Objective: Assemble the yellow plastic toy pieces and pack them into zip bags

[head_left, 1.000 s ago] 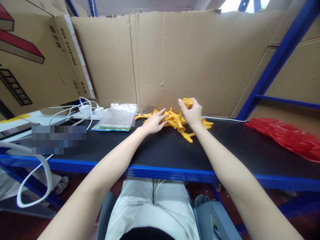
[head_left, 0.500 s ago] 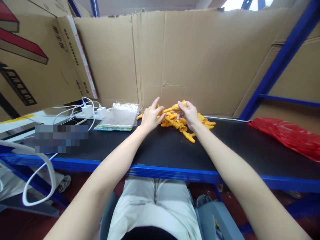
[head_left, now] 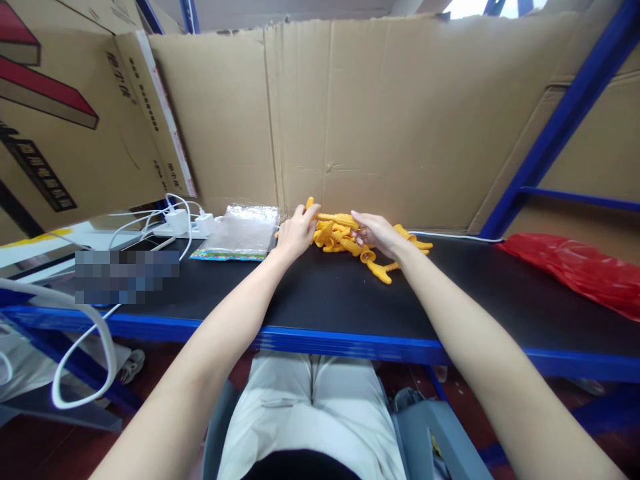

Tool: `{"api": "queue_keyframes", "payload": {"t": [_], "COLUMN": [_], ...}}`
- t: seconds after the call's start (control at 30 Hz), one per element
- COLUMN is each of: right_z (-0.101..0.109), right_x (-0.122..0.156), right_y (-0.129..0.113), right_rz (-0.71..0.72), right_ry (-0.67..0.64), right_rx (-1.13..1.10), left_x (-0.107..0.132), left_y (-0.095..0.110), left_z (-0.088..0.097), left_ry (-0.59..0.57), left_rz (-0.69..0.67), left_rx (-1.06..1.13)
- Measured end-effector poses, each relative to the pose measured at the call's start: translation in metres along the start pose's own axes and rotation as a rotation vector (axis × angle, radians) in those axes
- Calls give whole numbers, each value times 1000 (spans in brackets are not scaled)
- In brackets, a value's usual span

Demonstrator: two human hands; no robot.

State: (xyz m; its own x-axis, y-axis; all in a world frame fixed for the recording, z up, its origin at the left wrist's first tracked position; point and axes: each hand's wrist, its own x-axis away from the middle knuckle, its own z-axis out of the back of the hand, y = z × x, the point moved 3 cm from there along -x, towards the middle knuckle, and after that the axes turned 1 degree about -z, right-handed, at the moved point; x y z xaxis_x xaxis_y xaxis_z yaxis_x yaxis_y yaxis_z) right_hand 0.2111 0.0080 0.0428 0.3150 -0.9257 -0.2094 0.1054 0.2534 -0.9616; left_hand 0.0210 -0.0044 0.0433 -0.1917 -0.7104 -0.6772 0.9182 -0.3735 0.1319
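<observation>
A thin yellow rubber toy (head_left: 337, 218), long-necked and chicken-like in outline, spans the space between my two hands above a pile of similar toys. My left hand (head_left: 297, 232) is closed around its narrow end, with a yellow tip sticking up past the fingers. At the thicker end, my right hand (head_left: 376, 232) pinches the toy between thumb and fingers. Below lies the pile of yellow rubber toys (head_left: 353, 247), tangled together. One toy with a forked end (head_left: 381, 272) points toward the front, and a round hollow opening shows on another.
Left of the pile lies a stack of clear plastic bags (head_left: 235, 233). Further left are white chargers (head_left: 176, 221) with cables. A red plastic bag (head_left: 575, 270) rests at the right. A cardboard sheet (head_left: 400, 120) stands behind the black tabletop (head_left: 320, 300), which has a blue front edge.
My left hand has gone from spread fingers to a closed grip on the toy's narrow end. The toy's thicker end has come down slightly with my right hand.
</observation>
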Motion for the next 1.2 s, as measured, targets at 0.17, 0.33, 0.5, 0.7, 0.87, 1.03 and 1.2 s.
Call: {"api": "queue_keyframes", "payload": {"t": [0.17,0.33,0.5,0.7,0.87,1.03,1.2], "right_z": [1,-4,-5,-8,-9,-8,-7], "right_x": [5,5,3,6,2,3,7], "right_y": [-2,-4,-8,-7,-1,-6,-9], "right_rz": [74,293,524,488,424,511,517], "right_ry": [-49,1,203,193,139,193,238], "right_rx": [289,796,1116,1224,1278,1260,1252], "left_x": [2,3,2,3,3,2,2], "left_y": [2,3,0,-1,-3,-2,-2], "left_z": [-2,-5,-9,-13,-15,-15,-14], "left_ry": [-33,-57,-41,-48,-52,-62,-52], "left_rz": [-97,-143,-111,-117,-138,-123,-108], "left_rx": [17,37,72,85,87,88,89]}}
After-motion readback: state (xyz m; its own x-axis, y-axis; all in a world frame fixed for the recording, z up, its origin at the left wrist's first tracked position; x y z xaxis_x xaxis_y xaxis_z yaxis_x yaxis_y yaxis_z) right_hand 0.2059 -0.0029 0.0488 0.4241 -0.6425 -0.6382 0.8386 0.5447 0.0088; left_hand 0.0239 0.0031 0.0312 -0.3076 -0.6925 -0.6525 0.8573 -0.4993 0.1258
